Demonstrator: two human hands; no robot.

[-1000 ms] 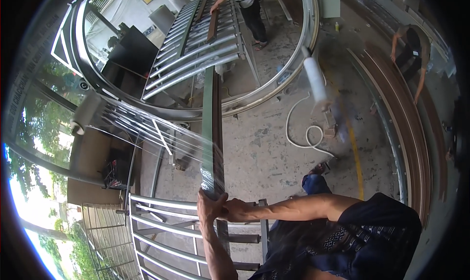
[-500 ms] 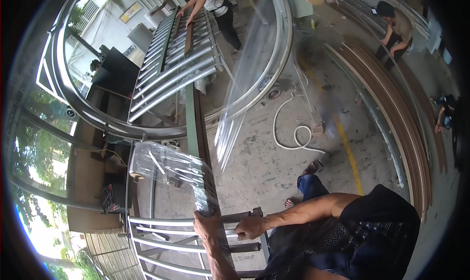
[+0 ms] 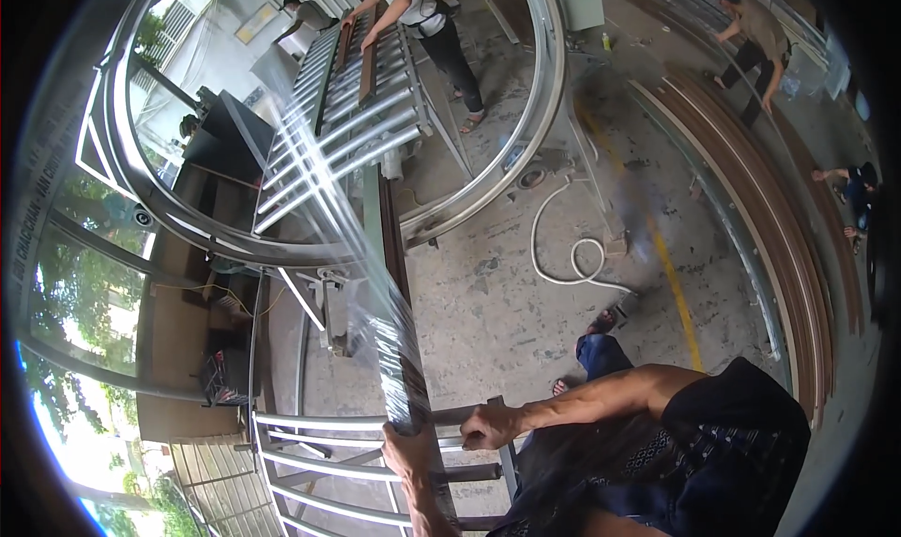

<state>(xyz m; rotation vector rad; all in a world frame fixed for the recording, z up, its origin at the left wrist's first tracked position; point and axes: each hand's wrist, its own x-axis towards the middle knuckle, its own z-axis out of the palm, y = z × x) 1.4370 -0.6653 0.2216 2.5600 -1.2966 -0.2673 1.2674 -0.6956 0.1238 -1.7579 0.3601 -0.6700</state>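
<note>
My left hand [image 3: 408, 451] is wrapped round the near part of a long narrow board [image 3: 398, 283], dark brown with a green side. Clear plastic film [image 3: 394, 363] covers the board just beyond that hand, and a stretched strip of it slants up toward the far left. The board passes through a large upright metal ring [image 3: 450, 213] and rests near me on a rack of metal rollers [image 3: 324, 452]. Close by on the right, my right hand [image 3: 488, 426] is curled into a fist beside the rack's edge; whatever its fingers may hold is hidden.
Beyond the ring, a person [image 3: 413, 11] handles boards on a second roller rack [image 3: 347, 152]. Long brown boards [image 3: 751, 199] lie on the right floor, where two people bend down. A white hose [image 3: 540, 246] loops across the concrete. Dark cabinets [image 3: 221, 152] stand left.
The film strip has swung from right of the board to its upper left, and the wide sheet over the left has gone. Both my hands keep their places. A person at right has shifted posture.
</note>
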